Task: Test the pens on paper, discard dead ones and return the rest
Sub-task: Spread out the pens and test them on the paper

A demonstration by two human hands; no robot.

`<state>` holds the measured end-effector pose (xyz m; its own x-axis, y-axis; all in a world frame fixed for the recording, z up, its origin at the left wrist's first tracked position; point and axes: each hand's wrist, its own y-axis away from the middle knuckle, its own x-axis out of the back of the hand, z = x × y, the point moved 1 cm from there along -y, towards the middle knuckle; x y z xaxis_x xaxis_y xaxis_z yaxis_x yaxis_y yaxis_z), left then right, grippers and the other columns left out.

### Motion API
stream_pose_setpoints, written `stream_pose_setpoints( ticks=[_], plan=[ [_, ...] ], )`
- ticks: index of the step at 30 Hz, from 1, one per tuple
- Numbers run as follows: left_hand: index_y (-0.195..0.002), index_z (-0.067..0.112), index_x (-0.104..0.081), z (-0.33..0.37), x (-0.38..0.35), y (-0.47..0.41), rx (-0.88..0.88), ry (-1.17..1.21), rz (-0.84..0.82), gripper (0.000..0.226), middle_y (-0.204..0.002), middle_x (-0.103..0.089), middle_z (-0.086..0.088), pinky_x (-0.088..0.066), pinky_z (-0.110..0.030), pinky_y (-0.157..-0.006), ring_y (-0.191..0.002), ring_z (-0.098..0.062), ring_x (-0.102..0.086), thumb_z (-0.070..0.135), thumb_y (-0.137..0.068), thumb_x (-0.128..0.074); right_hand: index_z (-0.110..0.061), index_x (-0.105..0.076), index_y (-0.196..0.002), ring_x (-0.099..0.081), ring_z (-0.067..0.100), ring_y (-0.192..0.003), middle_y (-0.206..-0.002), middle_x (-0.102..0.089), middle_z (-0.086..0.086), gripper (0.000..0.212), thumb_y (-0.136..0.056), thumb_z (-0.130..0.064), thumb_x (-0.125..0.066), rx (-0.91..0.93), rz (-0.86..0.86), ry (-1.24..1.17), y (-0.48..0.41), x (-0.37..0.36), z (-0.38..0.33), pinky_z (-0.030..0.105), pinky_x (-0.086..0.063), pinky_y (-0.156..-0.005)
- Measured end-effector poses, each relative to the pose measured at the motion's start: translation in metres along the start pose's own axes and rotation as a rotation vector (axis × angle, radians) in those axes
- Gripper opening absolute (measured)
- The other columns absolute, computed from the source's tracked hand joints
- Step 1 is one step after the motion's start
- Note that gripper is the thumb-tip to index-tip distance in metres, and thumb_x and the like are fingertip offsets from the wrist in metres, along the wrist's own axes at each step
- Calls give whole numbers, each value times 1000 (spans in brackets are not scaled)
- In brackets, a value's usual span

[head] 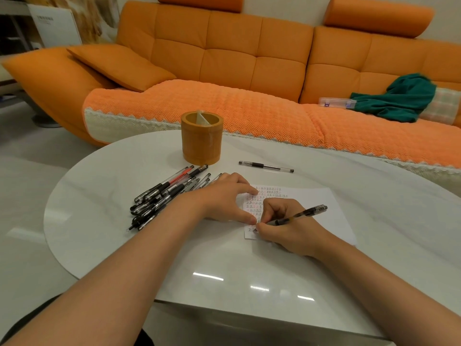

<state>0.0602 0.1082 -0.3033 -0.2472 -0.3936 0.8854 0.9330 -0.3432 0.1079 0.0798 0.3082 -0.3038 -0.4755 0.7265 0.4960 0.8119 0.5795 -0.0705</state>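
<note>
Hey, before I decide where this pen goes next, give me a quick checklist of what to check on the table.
1. Pen gripped in right hand, tip at the paper: ok.
2. Left hand pressing the paper flat: ok.
3. Fresh mark from this pen: cannot tell, too small to see at the tip.
4. Holder upright and open for returns: ok.
5. Pile kept apart from the lone pen: ok.
6. Lone pen's verdict, dead or good: cannot tell.
</note>
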Motion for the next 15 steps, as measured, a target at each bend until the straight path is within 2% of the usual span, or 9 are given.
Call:
stream_pose_setpoints(
  ticks=[11,15],
  plan=[
    [-148,42,-41,1,1,1,5,3,-1,78,-148,-29,14,-28,-38,-113,-140,-10,-20,60,-79,-73,5,-47,-70,-49,16,-46,-53,-52,7,22,-81,4,-67,-43,-25,-34,-2,1,2,26,-39,-47],
    [-148,41,-41,2,1,3,14,10,0,79,-147,-30,14,-28,-39,-115,-140,-10,-20,60,-79,-73,-1,-49,-65,-43,12,-49,-56,-50,4,22,-76,-3,-68,-39,35,-100,-2,4,1,23,-36,-49]
  ],
)
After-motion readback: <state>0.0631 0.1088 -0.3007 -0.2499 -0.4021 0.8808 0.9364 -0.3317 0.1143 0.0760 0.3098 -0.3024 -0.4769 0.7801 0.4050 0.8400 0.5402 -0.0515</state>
